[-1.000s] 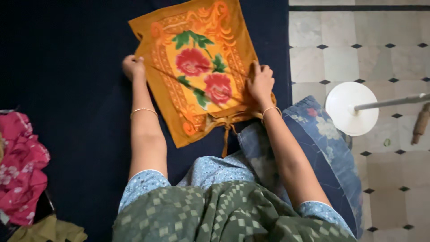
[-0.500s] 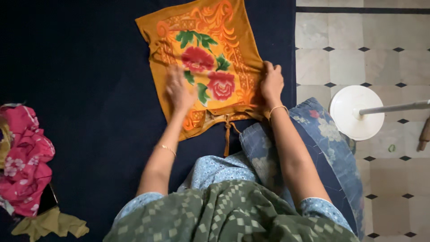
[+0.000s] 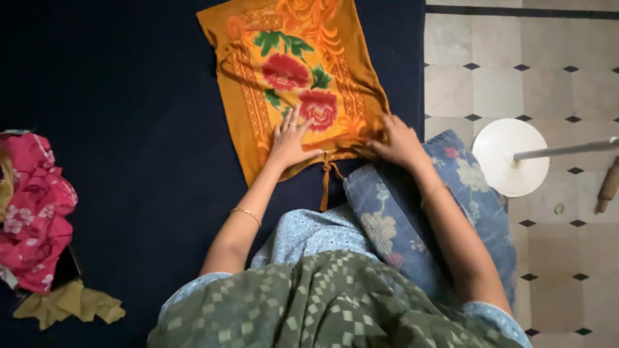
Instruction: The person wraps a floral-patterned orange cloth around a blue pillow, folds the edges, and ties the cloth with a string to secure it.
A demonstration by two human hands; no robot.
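An orange cloth cover (image 3: 293, 77) printed with red flowers and green leaves lies flat on a dark blue mat (image 3: 129, 96). My left hand (image 3: 290, 138) rests palm down on its near edge, fingers spread. At the cover's near right corner my right hand (image 3: 396, 142) presses down, fingers extended. Between my hands an orange tie string (image 3: 327, 183) hangs from the near edge. A blue floral pillow (image 3: 412, 212) lies under my right forearm, just below the cover.
A heap of pink floral cloth (image 3: 32, 206) and an olive cloth (image 3: 68, 303) lie at the left. On the tiled floor (image 3: 516, 71) at the right stands a white round fan base (image 3: 509, 154) with a grey pole, and beyond it a wooden rolling pin (image 3: 608, 183).
My left hand moved from the cover's left edge across to its near edge. My right hand slid down to the near right corner. The cover now lies flatter.
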